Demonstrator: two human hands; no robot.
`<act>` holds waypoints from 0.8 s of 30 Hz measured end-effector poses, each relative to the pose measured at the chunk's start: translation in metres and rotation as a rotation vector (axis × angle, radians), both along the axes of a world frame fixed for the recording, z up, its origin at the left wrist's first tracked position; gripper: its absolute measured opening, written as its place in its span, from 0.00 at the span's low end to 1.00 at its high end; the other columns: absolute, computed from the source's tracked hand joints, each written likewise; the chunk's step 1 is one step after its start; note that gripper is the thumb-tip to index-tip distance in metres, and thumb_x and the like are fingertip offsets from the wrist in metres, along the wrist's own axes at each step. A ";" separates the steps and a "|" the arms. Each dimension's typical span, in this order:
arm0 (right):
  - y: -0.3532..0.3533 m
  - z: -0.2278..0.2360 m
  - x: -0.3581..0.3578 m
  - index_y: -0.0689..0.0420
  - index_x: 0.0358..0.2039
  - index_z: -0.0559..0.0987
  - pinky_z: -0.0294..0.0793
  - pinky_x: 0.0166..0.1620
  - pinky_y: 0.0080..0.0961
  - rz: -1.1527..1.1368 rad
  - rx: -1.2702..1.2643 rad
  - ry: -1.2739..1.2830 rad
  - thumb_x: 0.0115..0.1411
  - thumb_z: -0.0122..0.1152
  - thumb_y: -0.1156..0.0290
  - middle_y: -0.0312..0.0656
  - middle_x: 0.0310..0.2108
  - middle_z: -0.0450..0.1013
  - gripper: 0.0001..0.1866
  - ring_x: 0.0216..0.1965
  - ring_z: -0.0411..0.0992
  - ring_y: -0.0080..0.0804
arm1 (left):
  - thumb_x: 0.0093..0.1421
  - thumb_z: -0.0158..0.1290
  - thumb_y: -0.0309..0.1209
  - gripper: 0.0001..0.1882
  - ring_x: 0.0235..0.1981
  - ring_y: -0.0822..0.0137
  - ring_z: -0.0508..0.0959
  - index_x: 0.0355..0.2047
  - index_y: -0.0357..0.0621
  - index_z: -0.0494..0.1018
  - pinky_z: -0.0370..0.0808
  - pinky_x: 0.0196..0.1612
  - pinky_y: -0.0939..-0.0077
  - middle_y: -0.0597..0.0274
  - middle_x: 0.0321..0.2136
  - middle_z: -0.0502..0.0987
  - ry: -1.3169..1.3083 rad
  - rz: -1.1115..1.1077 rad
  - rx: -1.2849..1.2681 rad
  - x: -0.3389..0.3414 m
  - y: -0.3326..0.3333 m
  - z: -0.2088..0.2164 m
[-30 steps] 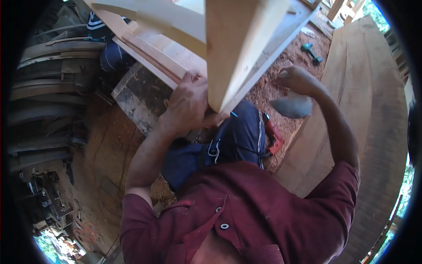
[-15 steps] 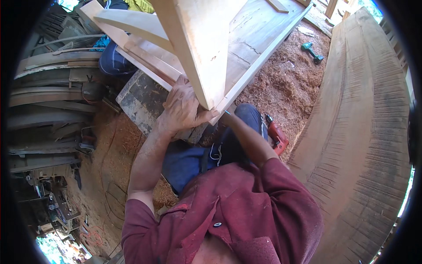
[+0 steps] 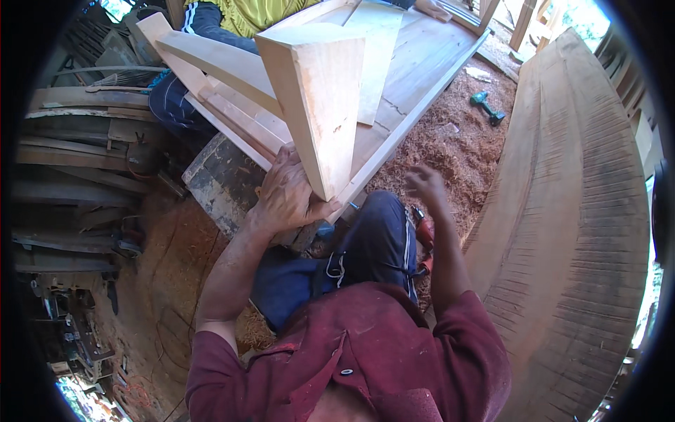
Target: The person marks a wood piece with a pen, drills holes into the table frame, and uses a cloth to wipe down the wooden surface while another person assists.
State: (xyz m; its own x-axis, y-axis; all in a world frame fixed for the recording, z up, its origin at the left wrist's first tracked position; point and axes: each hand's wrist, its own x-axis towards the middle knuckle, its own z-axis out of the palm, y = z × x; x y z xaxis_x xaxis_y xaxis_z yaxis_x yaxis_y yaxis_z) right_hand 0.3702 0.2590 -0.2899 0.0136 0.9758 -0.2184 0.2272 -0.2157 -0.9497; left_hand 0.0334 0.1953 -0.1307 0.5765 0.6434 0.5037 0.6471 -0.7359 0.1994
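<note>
My left hand [image 3: 287, 184] is wrapped round the lower end of a pale wooden leg [image 3: 327, 105], its thumb pressed at the near tip. That tip meets the corner of a wooden frame [image 3: 394, 153] with a broad panel inside. A thin bluish screw or bit [image 3: 354, 205] sticks out of the frame's edge by the corner. Off to the right, my right hand [image 3: 427, 184] is raised over the shavings with loosely spread fingers, holding nothing that I can see. Below it lies a red power drill [image 3: 425, 232], partly hidden by my forearm.
A green cordless drill [image 3: 486, 108] lies on wood shavings. A long wide plank [image 3: 548, 232] runs down the right side. Curved boards [image 3: 70, 155] are stacked at the left. Across the frame sits a person in a yellow top [image 3: 249, 17]; another hand [image 3: 432, 9] rests at the far end.
My right hand has come out from under the frame's corner and moved right, toward the red drill. My left hand keeps its grip. The view has shifted, showing more of the leg's top.
</note>
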 end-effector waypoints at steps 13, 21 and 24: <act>0.014 0.146 0.037 0.59 0.49 0.80 0.78 0.40 0.29 -0.195 0.412 -0.401 0.59 0.67 0.62 0.48 0.36 0.81 0.20 0.36 0.79 0.33 | 0.55 0.59 0.51 0.30 0.55 0.48 0.69 0.48 0.38 0.73 0.57 0.62 0.48 0.48 0.47 0.74 0.019 0.034 -0.025 0.000 -0.002 -0.005; 0.028 0.184 -0.004 0.62 0.45 0.81 0.77 0.42 0.24 -0.217 0.712 -0.488 0.62 0.65 0.65 0.46 0.37 0.80 0.16 0.37 0.79 0.28 | 0.58 0.55 0.52 0.32 0.58 0.50 0.66 0.51 0.37 0.71 0.53 0.63 0.43 0.49 0.49 0.71 -0.008 0.008 0.083 0.001 0.000 -0.001; 0.037 0.184 -0.010 0.60 0.44 0.82 0.77 0.43 0.29 -0.184 0.739 -0.524 0.60 0.66 0.65 0.48 0.38 0.80 0.16 0.37 0.80 0.35 | 0.58 0.54 0.53 0.32 0.58 0.51 0.67 0.51 0.37 0.71 0.52 0.64 0.44 0.49 0.49 0.72 -0.003 -0.006 0.082 0.003 0.000 -0.002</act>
